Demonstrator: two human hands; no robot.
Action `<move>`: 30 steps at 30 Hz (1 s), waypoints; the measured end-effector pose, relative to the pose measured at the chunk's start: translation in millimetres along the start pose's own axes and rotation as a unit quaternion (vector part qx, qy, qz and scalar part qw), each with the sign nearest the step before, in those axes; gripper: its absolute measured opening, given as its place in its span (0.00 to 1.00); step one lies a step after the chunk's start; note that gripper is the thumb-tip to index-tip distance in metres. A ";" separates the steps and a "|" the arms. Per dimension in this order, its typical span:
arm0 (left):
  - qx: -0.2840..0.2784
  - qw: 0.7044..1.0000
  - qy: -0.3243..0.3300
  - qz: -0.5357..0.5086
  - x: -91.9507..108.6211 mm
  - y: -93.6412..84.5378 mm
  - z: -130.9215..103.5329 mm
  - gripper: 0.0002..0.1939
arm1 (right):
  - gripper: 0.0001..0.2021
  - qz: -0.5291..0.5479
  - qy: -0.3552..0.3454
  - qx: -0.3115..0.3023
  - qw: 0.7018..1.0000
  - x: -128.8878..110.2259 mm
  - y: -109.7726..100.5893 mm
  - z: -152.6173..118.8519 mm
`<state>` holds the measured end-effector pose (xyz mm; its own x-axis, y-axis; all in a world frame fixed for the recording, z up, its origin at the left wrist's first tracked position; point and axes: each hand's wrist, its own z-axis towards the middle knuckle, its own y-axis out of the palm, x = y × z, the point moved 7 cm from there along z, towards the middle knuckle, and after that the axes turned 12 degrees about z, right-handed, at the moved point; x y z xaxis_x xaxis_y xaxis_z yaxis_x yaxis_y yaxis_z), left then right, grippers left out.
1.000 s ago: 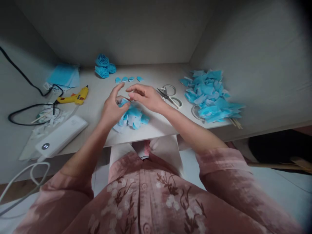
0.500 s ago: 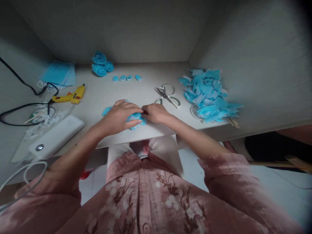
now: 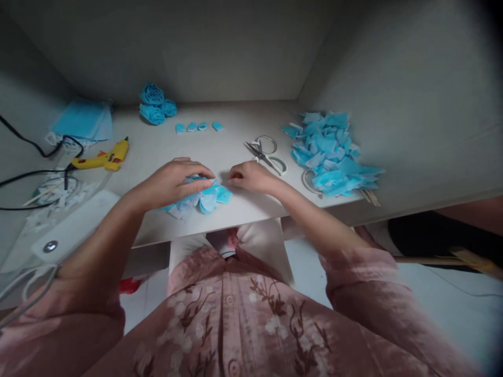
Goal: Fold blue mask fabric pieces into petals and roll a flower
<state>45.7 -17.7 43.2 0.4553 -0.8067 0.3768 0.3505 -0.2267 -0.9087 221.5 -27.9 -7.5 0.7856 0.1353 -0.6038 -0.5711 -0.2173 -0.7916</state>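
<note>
A loose heap of blue and white cut pieces (image 3: 208, 200) lies near the table's front edge. Over its back left part is my left hand (image 3: 175, 180), thumb and fingertips drawn close together at a piece too small to make out. My right hand (image 3: 249, 177) is just right of the heap, its fingers curled and pinched together; whatever they hold, if anything, is hidden. White-handled scissors (image 3: 265, 157) lie with blades parted behind my right hand.
A large pile of blue pieces (image 3: 330, 152) is at the right, beside thin sticks (image 3: 370, 197). Blue rosettes (image 3: 152, 94), small folded pieces (image 3: 192, 127) and blue masks (image 3: 84, 120) lie at the back. A yellow glue gun (image 3: 112, 157) and white power bank (image 3: 76, 225) are left.
My hands have moved apart, my left hand shifting left and uncovering more of the heap. The view has shifted slightly, so the tabletop objects appear further left.
</note>
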 end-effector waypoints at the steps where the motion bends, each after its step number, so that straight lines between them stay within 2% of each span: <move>1: -0.004 1.000 0.004 0.005 0.8 1.2 0.1 0.18 | 0.13 -0.015 0.003 -0.021 1.000 -5.2 10.0 0.5; 4: -0.037 0.998 0.029 0.038 3.6 14.2 -1.7 0.18 | 0.14 -0.046 0.001 -0.034 0.998 -20.2 28.8 3.4; 6: -0.053 0.996 0.049 0.053 4.6 24.1 -3.8 0.16 | 0.13 -0.061 0.002 -0.025 0.998 -24.0 30.2 5.8; 8: -0.070 0.994 0.062 0.061 4.4 32.8 -6.0 0.16 | 0.11 -0.071 0.011 0.002 0.997 -19.7 20.2 7.8; 11: -0.099 0.991 0.063 0.064 2.3 39.2 -7.4 0.15 | 0.07 -0.048 0.023 0.097 0.994 -3.0 -12.4 7.9; 13: -0.092 0.994 0.046 0.044 0.7 33.9 -4.7 0.16 | 0.03 0.063 0.007 0.145 0.987 8.2 -31.4 6.4; 14: -0.071 0.997 0.036 0.024 0.4 27.6 -1.6 0.18 | 0.05 0.148 -0.003 0.155 0.977 13.0 -37.5 5.9; 17: 0.057 0.997 -0.030 -0.054 -5.5 -0.7 11.6 0.23 | 0.11 0.362 -0.037 0.163 0.917 17.1 -47.2 5.7; 19: 0.141 0.980 -0.100 -0.099 -15.0 -14.0 20.3 0.25 | 0.14 0.419 -0.059 0.178 0.889 11.9 -51.5 6.0; 20: 0.157 0.971 -0.127 -0.125 -19.0 -14.7 25.4 0.25 | 0.15 0.429 -0.069 0.188 0.881 8.0 -53.6 6.3; 21: 0.154 0.965 -0.142 -0.159 -21.6 -11.5 31.7 0.26 | 0.16 0.434 -0.079 0.198 0.875 3.9 -55.5 6.8; 23: 0.107 0.951 -0.147 -0.251 -23.3 2.6 45.8 0.27 | 0.16 0.435 -0.096 0.214 0.869 -3.9 -58.6 8.3; 25: 0.072 0.925 -0.164 -0.336 -25.9 15.3 55.9 0.27 | 0.17 0.432 -0.106 0.228 0.866 -8.7 -60.8 10.0; 28: 0.071 0.881 -0.195 -0.425 -31.5 22.7 63.2 0.26 | 0.18 0.427 -0.105 0.242 0.865 -9.3 -62.3 12.3; 30: 0.072 0.861 -0.190 -0.466 -33.3 23.0 66.0 0.25 | 0.19 0.428 -0.108 0.250 0.862 -7.1 -62.7 13.6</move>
<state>92.6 40.0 21.6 0.1466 -0.0670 0.9869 0.7941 -0.5869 -0.1578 248.5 -2.1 45.1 -0.0066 0.3196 -0.9475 -0.9931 0.1092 0.0437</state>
